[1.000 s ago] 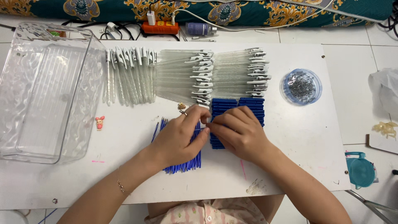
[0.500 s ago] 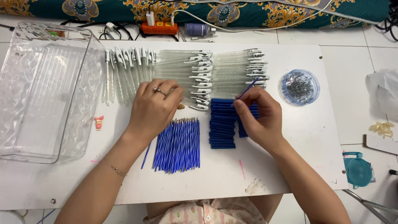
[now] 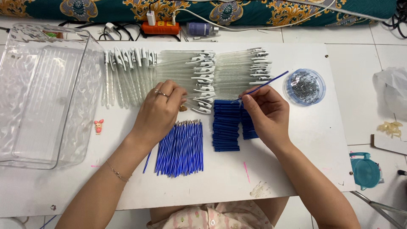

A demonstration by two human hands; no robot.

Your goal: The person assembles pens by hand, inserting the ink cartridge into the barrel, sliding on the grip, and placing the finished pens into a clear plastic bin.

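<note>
Your fingers on the right hand are pinched together on one thin blue refill, which slants up and to the right, its far end near the round blue dish of small metal bits. Your left hand lies palm down, fingers curled loosely together on the near ends of the clear pen barrels; whether it grips one I cannot tell. Those barrels lie in three batches along the far side of the white board, too many to count. Near you, one fanned bundle of blue refills lies just left of two stacks of blue caps. One clear plastic bin stands at the far left, with one small pink figure beside it.
</note>
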